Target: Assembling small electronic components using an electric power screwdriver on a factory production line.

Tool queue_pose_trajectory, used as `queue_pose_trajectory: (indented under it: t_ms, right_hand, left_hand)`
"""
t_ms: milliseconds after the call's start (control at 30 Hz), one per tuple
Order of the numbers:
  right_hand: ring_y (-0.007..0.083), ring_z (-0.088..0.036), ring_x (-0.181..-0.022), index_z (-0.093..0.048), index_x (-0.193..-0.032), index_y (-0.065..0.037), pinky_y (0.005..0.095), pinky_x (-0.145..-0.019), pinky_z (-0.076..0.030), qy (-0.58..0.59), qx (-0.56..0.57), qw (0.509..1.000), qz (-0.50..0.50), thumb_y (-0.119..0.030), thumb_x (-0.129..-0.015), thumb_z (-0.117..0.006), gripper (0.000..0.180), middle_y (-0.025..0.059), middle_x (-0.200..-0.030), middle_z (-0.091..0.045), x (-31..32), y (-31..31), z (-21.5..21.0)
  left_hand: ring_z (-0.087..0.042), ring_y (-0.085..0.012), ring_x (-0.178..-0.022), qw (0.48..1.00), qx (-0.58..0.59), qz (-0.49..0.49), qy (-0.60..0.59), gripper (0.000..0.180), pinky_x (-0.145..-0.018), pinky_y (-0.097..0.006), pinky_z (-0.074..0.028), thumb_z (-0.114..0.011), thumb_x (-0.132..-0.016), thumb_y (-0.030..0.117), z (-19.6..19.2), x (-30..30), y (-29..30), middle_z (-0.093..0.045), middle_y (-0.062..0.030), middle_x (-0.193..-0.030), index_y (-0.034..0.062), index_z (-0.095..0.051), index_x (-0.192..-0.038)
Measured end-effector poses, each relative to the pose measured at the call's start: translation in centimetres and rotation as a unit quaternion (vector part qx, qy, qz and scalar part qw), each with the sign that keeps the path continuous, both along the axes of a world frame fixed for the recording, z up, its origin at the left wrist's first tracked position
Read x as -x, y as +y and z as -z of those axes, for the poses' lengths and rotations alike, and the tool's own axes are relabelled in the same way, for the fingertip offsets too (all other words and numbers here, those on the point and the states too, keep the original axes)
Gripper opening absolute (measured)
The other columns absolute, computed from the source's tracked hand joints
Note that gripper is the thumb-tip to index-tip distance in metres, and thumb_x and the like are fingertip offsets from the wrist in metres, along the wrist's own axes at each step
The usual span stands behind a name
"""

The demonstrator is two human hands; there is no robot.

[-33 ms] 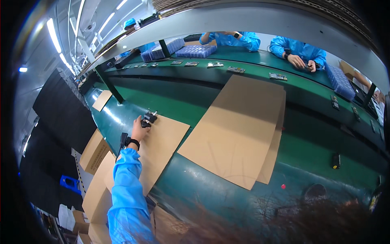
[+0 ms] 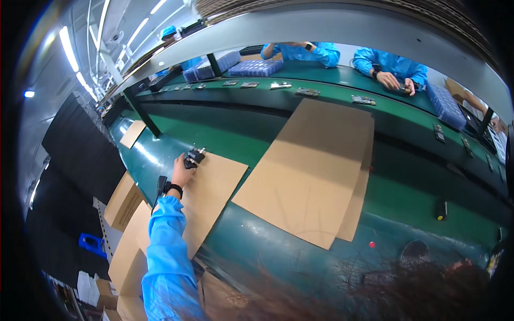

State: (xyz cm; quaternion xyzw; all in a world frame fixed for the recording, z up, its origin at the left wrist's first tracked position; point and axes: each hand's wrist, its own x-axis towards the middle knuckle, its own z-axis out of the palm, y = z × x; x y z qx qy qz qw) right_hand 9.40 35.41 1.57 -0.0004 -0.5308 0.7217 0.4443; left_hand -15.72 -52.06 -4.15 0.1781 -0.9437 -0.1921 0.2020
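Note:
At the far left end of a tan cardboard sheet point(image 2: 217, 182), my left hand point(image 2: 182, 172) reaches out with its fingers curled round a small black blocky piece point(image 2: 190, 162). Right against it sits another black piece point(image 2: 197, 155) with bright metal bits at its far end. Their exact kind is too small to make out. A blue sleeve and a black wrist strap point(image 2: 174, 188) with a dark clip-like part cover my left wrist. I do not see my right hand; dark hair blurs the lower right.
Overlapping cardboard sheets point(image 2: 310, 171) lie mid-table. Circuit boards point(image 2: 363, 100) line a raised green ledge below a grey shelf beam point(image 2: 342, 24). Co-workers in blue sleeves point(image 2: 393, 63) work beyond, near clear plastic trays point(image 2: 257, 67). A black cylinder point(image 2: 441, 210) stands right; cardboard boxes point(image 2: 124, 200) sit left.
The whole view shifts very slightly. My left hand stays at the black pieces, with its fingers still round one of them.

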Motion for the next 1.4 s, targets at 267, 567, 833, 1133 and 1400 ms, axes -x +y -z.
queue_pose_trajectory:
  t_ms: [267, 567, 833, 1133, 1400]
  right_hand:
    - [0.0125, -0.053, -0.072, -0.045, -0.13, -0.004, 0.0279, -0.063, -0.046, -0.148, -0.03, 0.988, -0.003, -0.048, -0.095, -0.06, 0.058, 0.0042, -0.088, -0.055, 3.0, -0.7, -0.9]
    - [0.0144, -0.061, -0.086, -0.052, -0.128, 0.002, 0.0318, -0.082, -0.05, -0.134, -0.133, 0.974, -0.127, -0.04, -0.096, -0.065, 0.054, 0.0073, -0.091, -0.064, 0.4, -0.6, 0.1]
    - [0.0107, -0.056, -0.103, -0.053, -0.129, 0.0, 0.0288, -0.093, -0.047, -0.272, -0.225, 0.935, -0.048, -0.029, -0.098, -0.066, 0.045, 0.0056, -0.11, -0.064, -0.5, -1.7, -2.1]
    - [0.0054, -0.043, -0.078, -0.049, -0.127, -0.004, 0.0212, -0.069, -0.039, -0.249, -0.045, 0.963, -0.09, -0.036, -0.101, -0.06, 0.042, -0.0035, -0.089, -0.049, -0.6, -0.9, -4.6]
    - [0.0117, -0.051, -0.079, -0.04, -0.142, 0.002, 0.0287, -0.074, -0.049, -0.238, -0.135, 0.959, -0.07, -0.022, -0.101, -0.056, 0.05, 0.0025, -0.095, -0.052, 0.1, -0.5, -1.2]
  left_hand:
    - [-0.043, -0.0386, -0.132, 0.966, 0.122, 0.041, 0.224, 0.063, -0.115, -0.046, -0.03, -0.074, -0.083, 0.015, -1.9, -0.3, 4.8, -0.05, -0.0225, -0.138, -0.0033, -0.048, -0.138]
    - [-0.05, -0.0319, -0.125, 0.834, -0.099, 0.513, 0.176, 0.05, -0.109, -0.043, -0.037, -0.065, -0.08, 0.005, -15.1, -8.4, 45.7, -0.053, -0.0166, -0.13, -0.0012, -0.053, -0.128]
    - [-0.049, -0.0378, -0.127, 0.71, -0.105, 0.693, 0.064, 0.052, -0.105, -0.041, -0.043, -0.061, -0.077, -0.003, -10.7, -5.1, 70.2, -0.051, -0.0178, -0.134, 0.0017, -0.055, -0.128]
    - [-0.043, -0.0356, -0.136, 0.651, 0.193, 0.734, -0.011, 0.063, -0.107, -0.047, -0.043, -0.061, -0.075, -0.005, -6.9, 0.6, 78.1, -0.047, -0.0064, -0.15, 0.012, -0.055, -0.136]
    - [-0.063, -0.0358, -0.099, 0.721, 0.158, 0.669, -0.087, 0.047, -0.089, -0.042, -0.052, -0.082, -0.068, 0.018, -12.0, -3.3, 71.6, -0.065, -0.0145, -0.106, 0.0027, -0.068, -0.111]
